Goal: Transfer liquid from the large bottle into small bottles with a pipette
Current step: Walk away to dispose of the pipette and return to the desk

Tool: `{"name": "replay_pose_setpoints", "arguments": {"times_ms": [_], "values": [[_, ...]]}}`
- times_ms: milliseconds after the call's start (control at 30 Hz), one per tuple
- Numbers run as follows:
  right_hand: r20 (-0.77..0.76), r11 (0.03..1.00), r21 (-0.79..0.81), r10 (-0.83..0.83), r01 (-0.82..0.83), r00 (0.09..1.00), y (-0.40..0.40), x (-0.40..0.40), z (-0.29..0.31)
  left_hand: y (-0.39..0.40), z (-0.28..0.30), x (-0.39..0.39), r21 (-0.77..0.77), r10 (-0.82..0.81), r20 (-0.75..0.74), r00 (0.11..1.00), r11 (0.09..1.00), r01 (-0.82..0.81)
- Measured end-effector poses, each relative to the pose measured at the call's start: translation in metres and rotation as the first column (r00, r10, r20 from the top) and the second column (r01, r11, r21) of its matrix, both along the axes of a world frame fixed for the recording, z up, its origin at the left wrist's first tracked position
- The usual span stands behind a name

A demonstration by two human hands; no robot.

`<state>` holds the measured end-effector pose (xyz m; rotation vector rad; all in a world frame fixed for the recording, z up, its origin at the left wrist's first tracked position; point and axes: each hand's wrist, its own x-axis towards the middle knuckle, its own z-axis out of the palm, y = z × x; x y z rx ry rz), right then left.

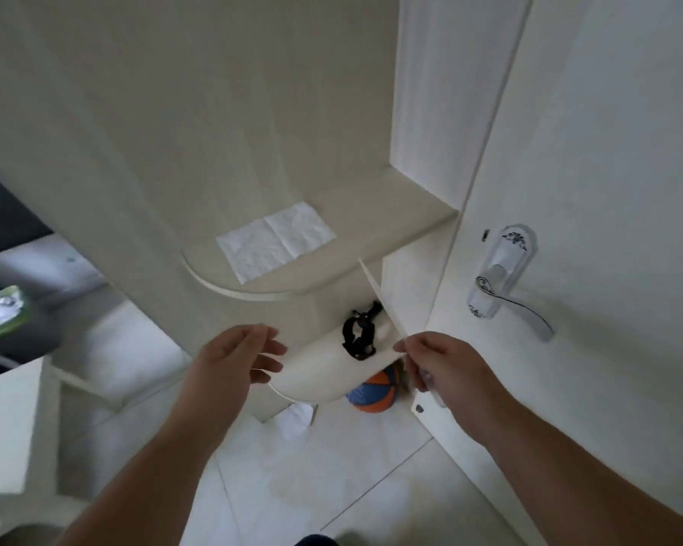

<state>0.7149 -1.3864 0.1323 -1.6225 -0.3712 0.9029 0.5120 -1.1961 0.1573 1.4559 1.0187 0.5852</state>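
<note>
No brand, label or writing can be read anywhere. The right hand (440, 362) pinches the bulb end of a thin, pale pipette (379, 299), which slants up and left toward the edge of the upper shelf (391, 226). The left hand (239, 358) hangs loosely open with nothing in it, just beside the lower shelf (324, 372). A white paper towel (275, 240) lies flat on the upper shelf. A black strap (357, 334) rests on the lower one, an orange-and-blue ball (373, 392) beneath. A door handle (505, 285) sits at right.
</note>
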Motion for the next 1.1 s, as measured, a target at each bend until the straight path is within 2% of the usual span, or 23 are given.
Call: {"name": "replay_pose_setpoints", "arguments": {"times_ms": [200,333,533,633,867,1100], "values": [[0.194,0.978,-0.073,0.206,-0.196,0.959,0.085,0.009,0.018,0.022,0.005,-0.033,-0.01,0.195,0.007,0.981,0.981,-0.195],[0.449,0.942,-0.185,0.333,-0.279,0.829,0.14,0.019,0.029,0.051,0.003,-0.039,-0.008,0.243,-0.001,0.97,0.97,-0.243],[0.643,0.914,-0.273,0.405,-0.299,0.65,0.208,0.035,0.036,0.093,-0.003,-0.033,-0.033,0.264,-0.005,0.965,0.964,-0.264],[0.709,0.92,-0.286,0.391,-0.268,0.588,0.237,0.046,0.036,0.104,-0.005,-0.028,-0.055,0.26,-0.023,0.965,0.964,-0.26],[0.801,0.882,-0.385,0.465,-0.27,0.378,0.29,0.07,0.028,0.11,-0.007,-0.022,-0.106,0.304,-0.06,0.951,0.945,-0.309],[0.844,0.845,-0.401,0.491,-0.355,0.217,0.303,0.079,0.018,0.1,-0.019,-0.019,-0.121,0.341,-0.081,0.937,0.929,-0.349]]}}
